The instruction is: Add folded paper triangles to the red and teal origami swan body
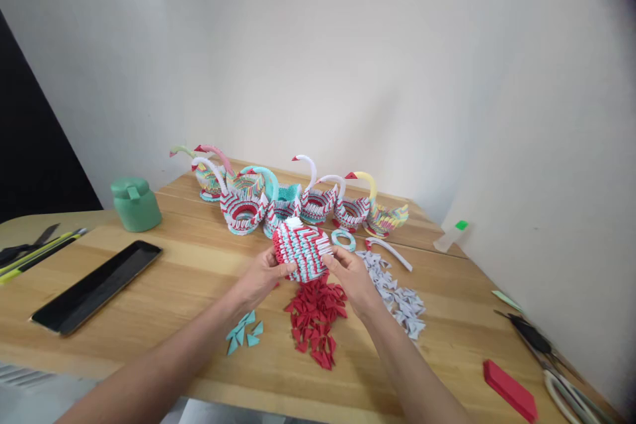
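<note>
Between both hands is a folded-paper swan body [302,248] in red, white and light blue rows, raised above the table. My left hand [265,273] grips its left side, thumb on the front. My right hand [352,273] holds the right side with the thumb pressed on the near face; its other fingers are partly hidden. Just below lies a pile of red folded paper triangles [317,321]. Light blue triangles [243,332] lie near my left forearm, and pale grey ones [400,301] are right of my right hand. A light blue paper ring [334,236] and a curved white swan neck [392,252] rest behind.
Several finished paper swans [243,211] stand in rows at the back. At left are a green lidded container [136,205], a black phone-like slab [97,288] and pens [42,253]. Scissors [561,384], a red block [509,389] and a green-capped glue bottle [450,237] are at right.
</note>
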`<state>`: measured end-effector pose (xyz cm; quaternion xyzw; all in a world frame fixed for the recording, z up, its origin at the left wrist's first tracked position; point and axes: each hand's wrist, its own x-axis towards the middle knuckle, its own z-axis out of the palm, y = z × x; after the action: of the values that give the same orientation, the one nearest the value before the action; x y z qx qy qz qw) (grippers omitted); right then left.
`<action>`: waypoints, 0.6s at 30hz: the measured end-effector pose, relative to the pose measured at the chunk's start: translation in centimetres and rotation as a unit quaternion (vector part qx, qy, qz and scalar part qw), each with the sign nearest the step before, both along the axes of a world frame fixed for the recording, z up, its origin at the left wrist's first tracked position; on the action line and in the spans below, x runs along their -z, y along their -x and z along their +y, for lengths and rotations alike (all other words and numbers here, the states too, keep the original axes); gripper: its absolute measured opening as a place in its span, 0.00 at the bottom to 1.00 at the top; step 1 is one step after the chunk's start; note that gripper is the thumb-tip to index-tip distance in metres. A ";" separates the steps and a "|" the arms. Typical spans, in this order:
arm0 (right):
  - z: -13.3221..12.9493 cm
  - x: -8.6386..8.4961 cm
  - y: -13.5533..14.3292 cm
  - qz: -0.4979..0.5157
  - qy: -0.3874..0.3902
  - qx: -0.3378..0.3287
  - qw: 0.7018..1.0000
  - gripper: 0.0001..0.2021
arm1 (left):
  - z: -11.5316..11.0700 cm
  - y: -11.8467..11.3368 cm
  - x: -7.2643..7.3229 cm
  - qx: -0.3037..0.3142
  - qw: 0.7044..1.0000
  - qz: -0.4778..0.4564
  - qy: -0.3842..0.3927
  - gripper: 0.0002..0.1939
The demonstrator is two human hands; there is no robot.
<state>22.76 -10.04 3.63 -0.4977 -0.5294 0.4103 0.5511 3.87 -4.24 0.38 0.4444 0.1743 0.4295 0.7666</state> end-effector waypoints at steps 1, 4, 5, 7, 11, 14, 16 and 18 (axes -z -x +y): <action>0.0 0.0 0.1 -0.003 -0.004 0.005 1.000 0.14 | 0.1 0.0 0.2 -0.003 1.000 -0.002 -0.002 0.23; 0.2 -0.1 0.2 -0.008 -0.010 0.008 1.000 0.14 | 0.2 -0.1 0.5 -0.002 1.000 -0.005 -0.013 0.22; 0.2 -0.1 0.2 -0.006 -0.012 0.007 1.000 0.14 | 0.2 -0.1 0.5 -0.001 1.000 -0.005 -0.016 0.22; 0.4 -0.3 0.4 0.007 -0.017 0.013 1.000 0.16 | 0.1 -0.1 0.3 -0.006 1.000 0.002 -0.018 0.22; 0.8 -0.7 1.1 0.012 -0.022 0.042 0.999 0.19 | -0.1 0.1 -0.2 -0.035 0.998 0.038 -0.026 0.21; 1.3 -1.0 1.1 0.001 -0.034 0.047 0.998 0.19 | 0.1 0.3 -0.2 -0.052 0.996 0.060 -0.027 0.19; 1.4 -1.2 0.7 0.036 -0.054 0.036 0.997 0.20 | 0.4 0.4 0.0 -0.057 0.997 0.042 -0.009 0.18; 1.5 -1.3 0.0 0.090 -0.063 0.033 0.993 0.22 | 0.8 0.4 0.1 -0.049 0.998 -0.012 0.021 0.18</action>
<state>22.72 -8.57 4.89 -0.4398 -0.4863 0.4007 0.6400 3.45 -3.47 0.25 0.4137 0.1954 0.4685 0.7558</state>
